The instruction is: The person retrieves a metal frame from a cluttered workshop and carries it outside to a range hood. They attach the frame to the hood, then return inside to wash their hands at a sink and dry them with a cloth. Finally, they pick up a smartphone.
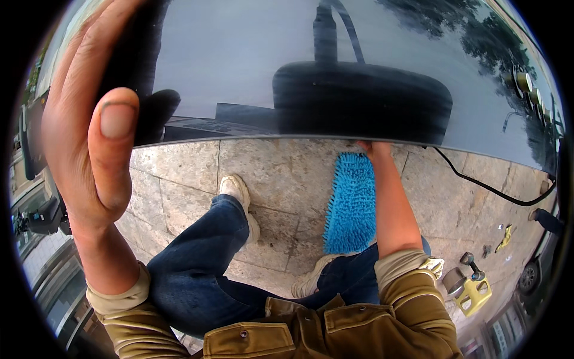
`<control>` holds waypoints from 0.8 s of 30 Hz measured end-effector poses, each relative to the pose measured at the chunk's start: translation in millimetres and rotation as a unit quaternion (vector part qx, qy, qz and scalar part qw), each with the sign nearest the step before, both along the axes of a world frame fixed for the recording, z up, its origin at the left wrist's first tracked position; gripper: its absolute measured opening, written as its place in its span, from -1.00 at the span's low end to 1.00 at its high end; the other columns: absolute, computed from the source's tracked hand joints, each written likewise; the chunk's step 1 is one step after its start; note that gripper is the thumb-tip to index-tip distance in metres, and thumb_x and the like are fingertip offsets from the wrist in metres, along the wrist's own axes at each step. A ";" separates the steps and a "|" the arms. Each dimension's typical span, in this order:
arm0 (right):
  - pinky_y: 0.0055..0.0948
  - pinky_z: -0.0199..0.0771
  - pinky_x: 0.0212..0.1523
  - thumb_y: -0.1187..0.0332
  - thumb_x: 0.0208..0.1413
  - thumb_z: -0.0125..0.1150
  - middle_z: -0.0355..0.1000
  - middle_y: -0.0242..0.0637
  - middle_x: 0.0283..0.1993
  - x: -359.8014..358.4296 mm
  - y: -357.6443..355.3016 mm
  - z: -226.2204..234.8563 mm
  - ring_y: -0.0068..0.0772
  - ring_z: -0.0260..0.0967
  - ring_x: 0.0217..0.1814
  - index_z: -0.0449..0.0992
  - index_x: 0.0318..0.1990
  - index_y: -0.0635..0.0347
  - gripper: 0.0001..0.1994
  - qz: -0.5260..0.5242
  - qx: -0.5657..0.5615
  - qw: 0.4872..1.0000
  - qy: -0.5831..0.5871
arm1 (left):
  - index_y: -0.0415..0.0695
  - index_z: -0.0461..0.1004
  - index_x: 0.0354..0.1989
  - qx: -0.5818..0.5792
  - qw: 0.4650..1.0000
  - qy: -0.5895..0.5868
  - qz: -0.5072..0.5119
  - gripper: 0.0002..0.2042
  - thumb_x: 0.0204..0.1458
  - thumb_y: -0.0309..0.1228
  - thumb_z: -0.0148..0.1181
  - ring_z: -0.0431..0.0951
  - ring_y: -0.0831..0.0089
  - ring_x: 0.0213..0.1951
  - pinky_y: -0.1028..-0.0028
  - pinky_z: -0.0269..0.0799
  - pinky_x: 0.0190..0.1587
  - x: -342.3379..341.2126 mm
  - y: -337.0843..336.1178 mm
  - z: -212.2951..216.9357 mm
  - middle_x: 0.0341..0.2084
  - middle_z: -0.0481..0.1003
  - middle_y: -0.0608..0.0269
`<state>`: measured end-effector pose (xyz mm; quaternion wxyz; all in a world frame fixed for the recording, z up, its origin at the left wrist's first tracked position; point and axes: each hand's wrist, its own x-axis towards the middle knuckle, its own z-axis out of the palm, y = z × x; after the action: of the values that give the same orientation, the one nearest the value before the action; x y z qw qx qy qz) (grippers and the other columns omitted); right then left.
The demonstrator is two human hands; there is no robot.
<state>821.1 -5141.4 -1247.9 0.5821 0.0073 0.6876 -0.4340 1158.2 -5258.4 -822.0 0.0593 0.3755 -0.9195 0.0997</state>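
Well, that's a glossy dark panel up front
Left hand: thumb spread from fingers; right hand: at the panel's lower edge, fingers' grip I can't tell, blue shaggy cloth beside that wrist

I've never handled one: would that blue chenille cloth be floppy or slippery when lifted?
The blue chenille cloth is probably floppy, given its soft-looking strands. Its shaggy surface likely isn't slippery; its flat shape probably won't roll.

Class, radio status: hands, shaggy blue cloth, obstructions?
Left hand open, by glossy dark panel. Right hand partly hidden behind panel, grip unclear. Shaggy blue cloth beside right forearm.
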 end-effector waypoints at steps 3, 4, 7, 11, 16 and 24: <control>-0.31 0.59 -0.57 -0.05 0.14 -0.07 0.39 -0.13 -0.20 -4.9 3.2 -23.6 -0.24 0.47 -0.29 0.26 0.00 0.24 -0.49 0.018 0.006 1.000 -0.016 | -0.08 0.27 0.16 -0.018 1.000 -0.006 0.015 -0.30 0.08 0.19 -0.46 0.27 0.14 0.17 0.20 0.14 0.21 -0.7 4.1 7.3 0.12 0.29 0.05; -0.29 0.60 -0.56 -0.09 0.13 -0.06 0.37 -0.07 -0.17 -13.9 5.9 -21.2 -0.21 0.47 -0.27 0.24 0.01 0.29 -0.44 0.016 0.011 1.000 -0.021 | -0.06 0.27 0.16 -0.015 1.000 0.001 0.019 -0.31 0.08 0.19 -0.46 0.26 0.14 0.17 0.19 0.14 0.21 -5.2 3.7 2.2 0.12 0.28 0.06; -0.34 0.57 -0.63 -0.17 0.08 -0.06 0.31 0.05 -0.11 -17.7 4.3 0.8 -0.16 0.45 -0.21 0.19 0.02 0.42 -0.30 0.068 0.069 0.994 -0.041 | -0.01 0.27 0.17 -0.001 0.999 0.017 0.040 -0.33 0.07 0.19 -0.45 0.26 0.15 0.17 0.15 0.14 0.21 -14.9 8.0 -6.9 0.13 0.28 0.09; -0.17 0.50 -0.22 -0.10 0.04 0.06 0.24 0.15 0.00 -58.5 16.6 25.9 0.03 0.27 0.06 0.13 0.07 0.56 -0.24 0.129 0.087 0.913 0.378 | 0.03 0.25 0.18 -0.013 0.999 -0.012 0.050 -0.36 0.09 0.15 -0.45 0.24 0.17 0.19 0.16 0.12 0.22 -17.7 7.4 -8.5 0.16 0.25 0.13; -0.18 -0.03 0.29 0.08 -0.03 0.18 -0.04 0.29 0.25 -104.4 24.0 35.4 0.17 -0.12 0.33 0.03 0.17 0.59 -0.20 0.317 0.020 0.645 0.695 | -0.09 0.26 0.16 -0.028 0.999 -0.020 0.024 -0.40 0.13 0.05 -0.44 0.28 0.12 0.15 0.21 0.15 0.19 -18.7 9.6 3.1 0.12 0.28 0.05; -0.23 0.05 0.26 0.06 -0.03 0.18 -0.09 0.29 0.28 -99.8 21.5 30.2 0.16 -0.10 0.33 0.02 0.18 0.61 -0.18 0.332 0.043 0.682 0.650 | -0.11 0.28 0.15 -0.028 0.999 -0.004 0.025 -0.41 0.15 0.04 -0.44 0.32 0.10 0.12 0.25 0.19 0.15 -21.3 11.9 -0.8 0.10 0.30 0.00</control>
<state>721.4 -5119.8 -1217.7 0.0939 -0.4809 0.8683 -0.0778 1136.9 -5246.5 -822.8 0.0637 0.3961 -0.9070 0.1282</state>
